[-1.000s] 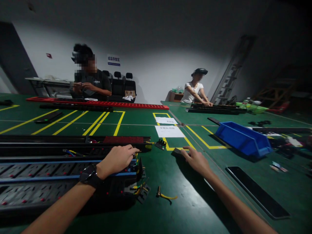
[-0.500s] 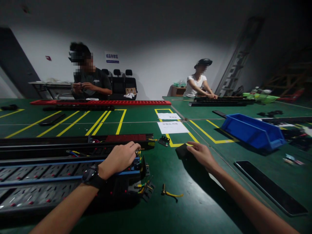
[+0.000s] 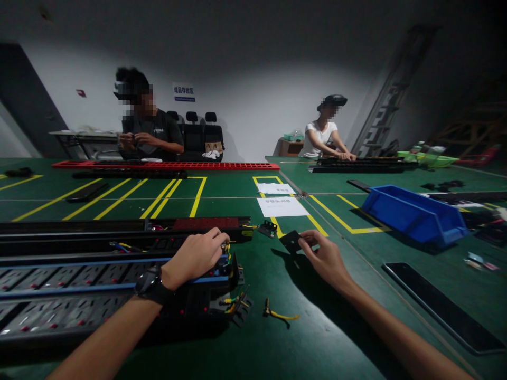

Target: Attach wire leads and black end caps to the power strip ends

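My left hand (image 3: pixel 198 257), with a watch on its wrist, rests at the open end of a long black power strip (image 3: pixel 75 277). Its fingers are closed around a yellow-green wire (image 3: pixel 227 248) that shows just past the fingertips. Pinched in my right hand (image 3: pixel 322 256) is a small flat black plate (image 3: pixel 290 241) with holes, tilted above the green table. A black bracket (image 3: pixel 268 228) lies between the hands, further back. Below them, a short yellow wire piece (image 3: pixel 279 315) with a metal end lies loose. Another black end piece (image 3: pixel 241 309) hangs by wires at the nearer strip's end.
A blue bin (image 3: pixel 414 214) stands on the right, with a dark tablet-like slab (image 3: pixel 439 306) in front of it. Two paper sheets (image 3: pixel 283 207) lie mid-table. A long red rail (image 3: pixel 166 165) runs along the back, where two people work across the table.
My right hand has lifted and turned the black plate, so its face with holes now shows. My left hand has stayed at the strip's end.
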The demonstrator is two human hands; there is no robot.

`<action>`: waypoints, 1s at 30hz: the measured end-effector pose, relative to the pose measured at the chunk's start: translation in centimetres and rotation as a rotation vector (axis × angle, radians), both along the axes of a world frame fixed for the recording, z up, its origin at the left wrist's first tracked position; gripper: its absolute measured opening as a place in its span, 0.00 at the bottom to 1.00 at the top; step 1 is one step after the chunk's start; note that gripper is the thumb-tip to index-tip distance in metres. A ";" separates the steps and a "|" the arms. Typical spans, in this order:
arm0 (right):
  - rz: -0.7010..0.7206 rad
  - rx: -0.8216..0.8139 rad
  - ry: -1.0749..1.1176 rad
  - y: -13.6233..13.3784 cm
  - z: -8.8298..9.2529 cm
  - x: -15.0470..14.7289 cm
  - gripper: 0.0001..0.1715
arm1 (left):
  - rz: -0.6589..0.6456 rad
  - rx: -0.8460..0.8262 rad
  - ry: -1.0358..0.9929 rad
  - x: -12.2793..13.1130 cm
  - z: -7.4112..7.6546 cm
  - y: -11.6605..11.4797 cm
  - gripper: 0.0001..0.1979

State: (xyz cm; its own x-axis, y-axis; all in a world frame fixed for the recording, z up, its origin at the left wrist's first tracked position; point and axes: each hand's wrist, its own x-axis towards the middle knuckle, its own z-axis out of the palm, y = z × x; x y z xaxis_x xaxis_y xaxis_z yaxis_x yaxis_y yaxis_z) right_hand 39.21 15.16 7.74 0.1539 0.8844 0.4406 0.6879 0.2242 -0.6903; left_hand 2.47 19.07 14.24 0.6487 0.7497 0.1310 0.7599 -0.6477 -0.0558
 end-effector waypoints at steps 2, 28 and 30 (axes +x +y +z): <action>0.036 -0.012 -0.027 -0.1 0.1 -0.2 0.14 | 0.006 -0.002 0.005 0.0 0.1 0.0 0.18; 0.301 -0.045 -0.166 -0.6 -1.1 -0.3 0.23 | 0.021 0.002 0.029 0.1 0.0 0.0 0.17; 0.317 -0.036 -0.178 -0.5 -1.2 -0.2 0.23 | 0.021 0.003 0.025 0.1 0.0 -0.1 0.16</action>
State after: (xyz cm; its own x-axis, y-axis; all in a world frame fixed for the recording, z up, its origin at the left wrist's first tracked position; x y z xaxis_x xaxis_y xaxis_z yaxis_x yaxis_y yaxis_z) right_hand 38.97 14.62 6.53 -0.2071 0.8912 0.4036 0.6984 0.4235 -0.5770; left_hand 2.57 18.98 14.26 0.6360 0.7627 0.1174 0.7716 -0.6315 -0.0771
